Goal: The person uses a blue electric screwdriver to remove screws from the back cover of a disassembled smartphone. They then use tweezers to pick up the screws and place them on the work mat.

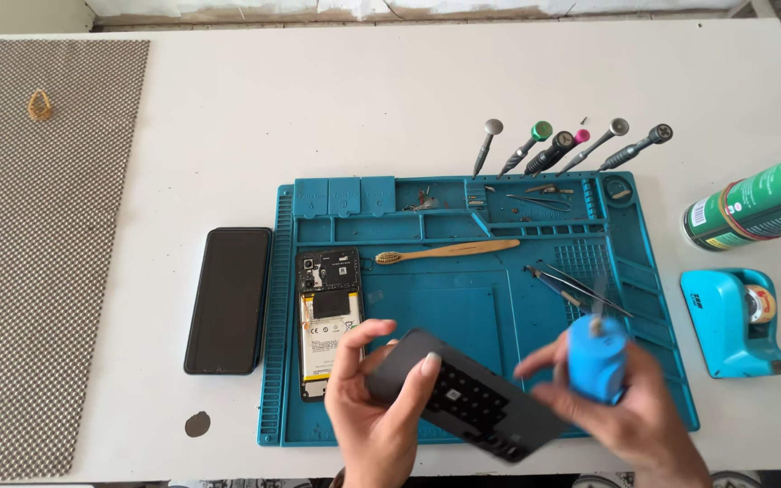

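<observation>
My left hand [377, 411] grips a flat black case [463, 398] with rows of small slots, held tilted above the front edge of the blue work mat [481, 307]. My right hand [630, 407] holds a blue-handled screwdriver [597, 352] upright, its tip pointing up and blurred. An opened phone [328, 321] with its battery exposed lies on the mat's left side, just left of my left hand. A black phone back or screen [229, 300] lies on the white table beside the mat.
A wooden toothbrush [445, 251] and tweezers [571, 287] lie on the mat. Several screwdrivers [571, 146] stand along its far edge. A green can [757, 203] and a blue tape dispenser [738, 321] sit at right. A grey mesh mat [38, 244] covers the left.
</observation>
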